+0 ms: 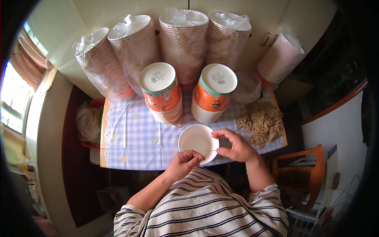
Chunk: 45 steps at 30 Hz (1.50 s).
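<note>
At the near edge of the tabletop [134, 152], midway along: one white paper bowl [191, 141], mouth upward, between the person's two hands. Left hand [187, 163]: thumb and forefinger pinched together on a thin pale strand [211, 151], over the bowl's near rim. Right hand [236, 147]: thumb and fingers spread apart in a curve at the bowl's right rim; whether it touches the rim or the strand, cannot tell.

Beyond the bowl: two short stacks, left stack [162, 96] and right stack [215, 94], each topped by an orange printed cup turned base up; tan bands hang about the lower part of the left one.

Behind these: four tall stacks of pale paper cups [183, 47] in clear plastic; a fifth wrapped stack [281, 57], leaning, at far right.

Right side: one loose heap of tan bands [260, 124]. Covering: blue-and-white checked cloth [126, 122]. Off the right side: one wooden chair [319, 173].
</note>
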Each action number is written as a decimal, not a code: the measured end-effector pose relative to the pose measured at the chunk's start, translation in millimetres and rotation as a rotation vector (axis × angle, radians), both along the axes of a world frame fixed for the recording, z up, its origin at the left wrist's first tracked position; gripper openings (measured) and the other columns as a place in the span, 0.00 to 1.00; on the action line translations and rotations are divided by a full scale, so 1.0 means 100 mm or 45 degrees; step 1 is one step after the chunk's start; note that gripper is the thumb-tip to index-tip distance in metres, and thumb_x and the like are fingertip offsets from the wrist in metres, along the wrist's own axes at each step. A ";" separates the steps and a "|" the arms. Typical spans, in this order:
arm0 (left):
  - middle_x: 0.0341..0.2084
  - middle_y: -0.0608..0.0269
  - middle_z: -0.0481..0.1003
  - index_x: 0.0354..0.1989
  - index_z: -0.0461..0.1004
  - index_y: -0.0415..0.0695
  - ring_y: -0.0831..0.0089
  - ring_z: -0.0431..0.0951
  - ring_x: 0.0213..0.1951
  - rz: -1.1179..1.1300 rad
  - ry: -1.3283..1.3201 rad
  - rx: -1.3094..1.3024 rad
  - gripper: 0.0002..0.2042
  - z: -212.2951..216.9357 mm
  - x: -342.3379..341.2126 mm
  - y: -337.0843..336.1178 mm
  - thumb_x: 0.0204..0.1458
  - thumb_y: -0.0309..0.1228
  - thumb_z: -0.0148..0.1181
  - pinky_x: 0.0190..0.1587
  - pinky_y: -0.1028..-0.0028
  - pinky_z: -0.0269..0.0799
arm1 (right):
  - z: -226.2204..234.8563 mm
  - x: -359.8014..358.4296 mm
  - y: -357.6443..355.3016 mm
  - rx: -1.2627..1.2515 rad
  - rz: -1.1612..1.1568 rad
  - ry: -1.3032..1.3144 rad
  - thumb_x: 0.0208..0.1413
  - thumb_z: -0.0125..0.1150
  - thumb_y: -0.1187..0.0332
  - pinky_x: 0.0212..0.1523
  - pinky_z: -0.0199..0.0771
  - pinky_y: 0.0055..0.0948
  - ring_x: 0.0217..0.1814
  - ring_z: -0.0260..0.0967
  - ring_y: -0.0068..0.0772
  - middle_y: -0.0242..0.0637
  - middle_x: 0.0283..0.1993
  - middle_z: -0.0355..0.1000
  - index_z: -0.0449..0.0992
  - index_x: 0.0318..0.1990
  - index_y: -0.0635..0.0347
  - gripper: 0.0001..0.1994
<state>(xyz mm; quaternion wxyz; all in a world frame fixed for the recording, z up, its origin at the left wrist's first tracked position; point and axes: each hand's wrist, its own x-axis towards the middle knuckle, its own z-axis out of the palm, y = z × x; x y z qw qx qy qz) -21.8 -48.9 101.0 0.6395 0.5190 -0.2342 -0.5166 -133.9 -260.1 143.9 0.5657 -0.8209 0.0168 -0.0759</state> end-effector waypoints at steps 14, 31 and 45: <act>0.27 0.68 0.75 0.37 0.75 0.34 0.83 0.70 0.30 0.037 -0.153 0.192 0.11 0.06 -0.03 0.18 0.58 0.31 0.54 0.35 0.81 0.67 | -0.12 0.04 0.57 -0.187 0.016 -0.100 0.49 0.60 0.76 0.32 0.71 0.31 0.31 0.71 0.36 0.37 0.30 0.69 0.72 0.34 0.62 0.05; 0.30 0.68 0.75 0.39 0.74 0.35 0.84 0.72 0.33 0.070 -0.063 0.113 0.08 -0.07 -0.04 0.22 0.57 0.27 0.54 0.38 0.82 0.69 | -0.12 0.08 0.61 -0.360 -0.025 -0.240 0.44 0.62 0.78 0.29 0.71 0.30 0.29 0.71 0.36 0.35 0.30 0.70 0.74 0.31 0.60 0.06; 0.26 0.70 0.74 0.33 0.74 0.36 0.86 0.71 0.29 0.155 0.028 0.119 0.05 -0.14 -0.07 0.26 0.54 0.26 0.58 0.33 0.84 0.68 | -0.13 0.15 0.60 -0.535 0.102 -0.352 0.41 0.63 0.77 0.25 0.71 0.32 0.26 0.70 0.36 0.33 0.28 0.68 0.73 0.27 0.57 0.06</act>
